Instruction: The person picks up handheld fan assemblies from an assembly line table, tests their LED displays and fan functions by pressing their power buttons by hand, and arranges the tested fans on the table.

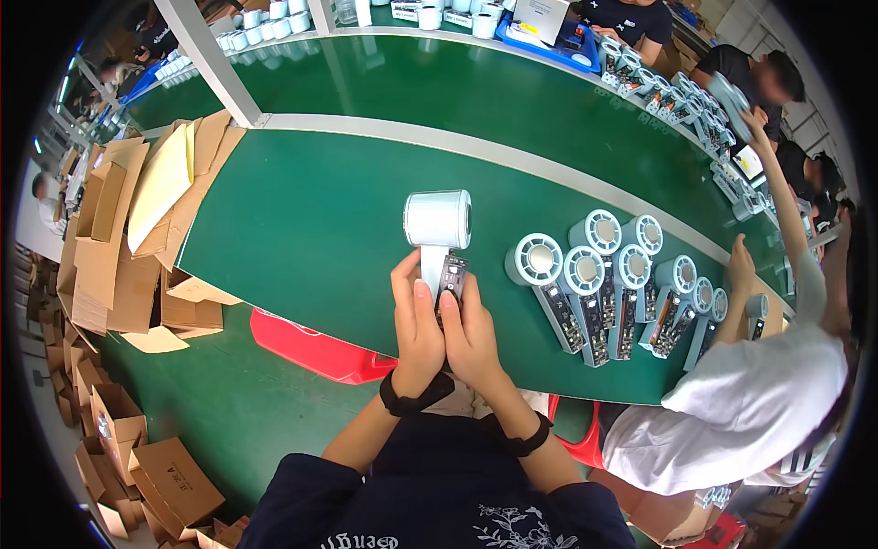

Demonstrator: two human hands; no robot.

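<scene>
Where the handheld fan (437, 220) is: between both hands, at the near middle of the green table (293, 210), its round pale head to the far side and its handle toward the person; whether it touches the table, I cannot tell.
Circuit board (454, 270): dark, uncovered, along the right side of this handle.
Left hand (418, 339): closed around the handle from the left, thumb laid along its near part.
Right hand (471, 343): closed around the handle from the right, thumb pressing on or just beside the circuit board.
Step in hand: as I judge, the opened handle is being held and handled with the thumbs.
Next move: it would call for a steady hold by one hand, and for light thumb pressure near the bare electronics.
Other fans (633, 265): a group lying to the right, most with uncovered boards and slotted round faces.
Neighbour: a person in a pale shirt (732, 421), near right, beside these fans.
Left edge: flattened cardboard (105, 274) and a yellow sheet (165, 192); a red stool (315, 348) stands nearer.
Far side: a second green bench (384, 82), with a blue tray (549, 50) on it.
</scene>
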